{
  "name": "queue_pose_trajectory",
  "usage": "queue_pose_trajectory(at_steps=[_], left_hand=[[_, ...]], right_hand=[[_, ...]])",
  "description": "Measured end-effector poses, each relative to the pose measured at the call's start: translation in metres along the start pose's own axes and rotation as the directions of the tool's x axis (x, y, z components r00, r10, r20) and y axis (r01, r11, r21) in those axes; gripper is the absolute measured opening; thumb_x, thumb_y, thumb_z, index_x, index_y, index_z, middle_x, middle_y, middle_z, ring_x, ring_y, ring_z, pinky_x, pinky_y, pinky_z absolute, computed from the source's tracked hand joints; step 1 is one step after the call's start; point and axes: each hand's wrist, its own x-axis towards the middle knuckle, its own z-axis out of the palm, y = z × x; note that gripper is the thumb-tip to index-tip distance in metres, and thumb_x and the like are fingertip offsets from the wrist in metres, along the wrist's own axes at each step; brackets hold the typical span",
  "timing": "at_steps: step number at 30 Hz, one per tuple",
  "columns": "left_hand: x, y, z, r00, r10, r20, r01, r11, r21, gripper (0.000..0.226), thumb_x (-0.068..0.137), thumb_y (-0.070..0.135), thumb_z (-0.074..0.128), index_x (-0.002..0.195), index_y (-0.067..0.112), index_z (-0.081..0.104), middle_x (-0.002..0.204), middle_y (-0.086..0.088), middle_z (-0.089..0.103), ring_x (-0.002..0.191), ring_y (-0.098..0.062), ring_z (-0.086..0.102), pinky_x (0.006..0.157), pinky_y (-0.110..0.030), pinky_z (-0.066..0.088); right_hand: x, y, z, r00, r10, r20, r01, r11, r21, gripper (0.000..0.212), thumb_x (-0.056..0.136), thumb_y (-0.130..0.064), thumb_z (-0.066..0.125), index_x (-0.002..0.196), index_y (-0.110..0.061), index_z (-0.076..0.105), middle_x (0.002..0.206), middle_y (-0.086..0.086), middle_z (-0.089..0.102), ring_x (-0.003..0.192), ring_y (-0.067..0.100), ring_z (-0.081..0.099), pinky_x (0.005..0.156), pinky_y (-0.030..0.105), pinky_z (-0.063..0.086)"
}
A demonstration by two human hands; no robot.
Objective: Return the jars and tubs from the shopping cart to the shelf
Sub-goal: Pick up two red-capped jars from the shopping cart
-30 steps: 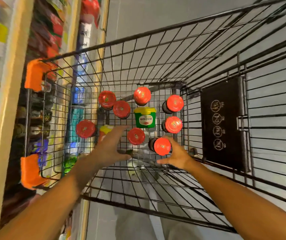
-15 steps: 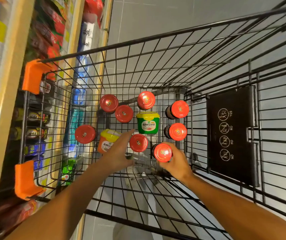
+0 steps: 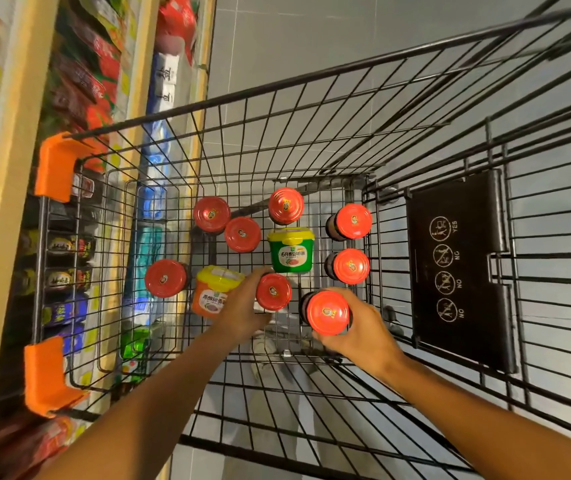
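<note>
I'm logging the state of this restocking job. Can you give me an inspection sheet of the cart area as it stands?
Surface: wire floor of the shopping cart, items standing on it.
Job's things: eight red-lidded jars, among them the near right jar and the near middle jar; a green tub and an orange tub, both yellow-lidded.
Clutter: nothing seen.
Grippers: right hand grips the near right jar; left hand curls against the near middle jar, grip not clear.
Cables: nothing seen.
Surroundings: stocked shelf beside the cart, grey tiled floor, black child-seat flap.
</note>
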Motion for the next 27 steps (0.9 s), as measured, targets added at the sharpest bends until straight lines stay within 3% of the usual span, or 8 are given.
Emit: queue_pose_trajectory(at_steps=[5,12,14,18,20,22,24,27], left_hand=[[0.002,0.001,0.008,0.996,0.030,-0.090,-0.032,0.999,-0.022,0.075,0.065,0.006,0.088,0.129,0.021,0.052,0.121,0.003,0.062,0.114,-0.016,0.058,0.095,-0.032,0.050],[-0.022,0.023,-0.010,0.989,0.022,-0.148,-0.037,0.995,-0.095,0.069,0.064,0.011,0.090,0.123,0.025,0.058,0.113,0.007,0.068,0.107,-0.013,0.064,0.092,-0.029,0.053],[-0.040,0.047,-0.029,0.986,-0.008,-0.165,-0.013,0.992,-0.125,0.067,0.063,0.026,0.093,0.121,0.032,0.059,0.110,0.015,0.069,0.105,-0.003,0.064,0.093,-0.027,0.054],[-0.086,0.117,-0.078,0.971,-0.002,-0.241,-0.034,0.989,-0.144,0.067,0.059,0.031,0.095,0.109,0.049,0.054,0.091,0.036,0.067,0.093,0.019,0.060,0.080,-0.002,0.046],[-0.114,0.157,-0.106,0.953,0.016,-0.302,-0.061,0.989,-0.138,0.067,0.056,0.037,0.095,0.105,0.050,0.052,0.087,0.033,0.066,0.087,0.019,0.060,0.075,0.000,0.042],[-0.140,0.197,-0.135,0.930,0.042,-0.366,-0.091,0.989,-0.119,0.068,0.052,0.046,0.095,0.107,0.042,0.056,0.092,0.024,0.065,0.084,0.008,0.062,0.078,-0.011,0.047],[-0.164,0.233,-0.161,0.918,0.053,-0.394,-0.130,0.977,-0.170,0.068,0.055,0.036,0.097,0.114,0.027,0.063,0.097,0.014,0.071,0.090,-0.003,0.069,0.082,-0.017,0.053],[-0.201,0.282,-0.196,0.858,0.082,-0.507,-0.202,0.962,-0.186,0.067,0.060,0.002,0.092,0.120,0.011,0.062,0.100,0.009,0.069,0.086,0.017,0.064,0.075,-0.002,0.046]], right_hand=[[0.000,-0.007,-0.005,0.999,-0.029,-0.023,0.029,0.999,-0.029,0.069,0.068,-0.022,0.092,0.112,-0.053,0.049,0.104,-0.030,0.064,0.101,-0.016,0.059,0.081,0.002,0.044],[-0.017,-0.033,-0.028,0.999,-0.043,-0.033,0.042,0.999,-0.030,0.065,0.065,-0.035,0.093,0.113,-0.052,0.053,0.102,-0.025,0.069,0.101,-0.011,0.063,0.086,0.006,0.047],[-0.029,-0.055,-0.042,0.998,-0.051,-0.038,0.051,0.999,-0.019,0.063,0.065,-0.039,0.093,0.116,-0.046,0.057,0.101,-0.022,0.071,0.099,-0.009,0.065,0.087,0.011,0.050],[-0.057,-0.112,-0.076,0.993,-0.109,-0.050,0.108,0.994,-0.026,0.071,0.062,-0.050,0.090,0.123,-0.039,0.055,0.101,-0.024,0.070,0.099,-0.010,0.064,0.092,0.015,0.051],[-0.074,-0.146,-0.094,0.986,-0.161,-0.047,0.160,0.987,-0.036,0.078,0.062,-0.056,0.088,0.129,-0.035,0.055,0.106,-0.024,0.070,0.104,-0.008,0.064,0.098,0.020,0.049],[-0.092,-0.183,-0.114,0.975,-0.217,-0.056,0.214,0.976,-0.047,0.083,0.062,-0.057,0.089,0.133,-0.030,0.055,0.110,-0.021,0.070,0.106,-0.005,0.064,0.101,0.023,0.049],[-0.112,-0.223,-0.135,0.956,-0.278,-0.096,0.275,0.961,-0.042,0.074,0.064,-0.047,0.092,0.128,-0.033,0.057,0.109,-0.022,0.069,0.103,-0.009,0.063,0.096,0.017,0.050],[-0.140,-0.279,-0.164,0.905,-0.394,-0.162,0.388,0.919,-0.065,0.068,0.066,-0.040,0.092,0.123,-0.038,0.057,0.108,-0.024,0.068,0.101,-0.013,0.062,0.089,0.008,0.048]])
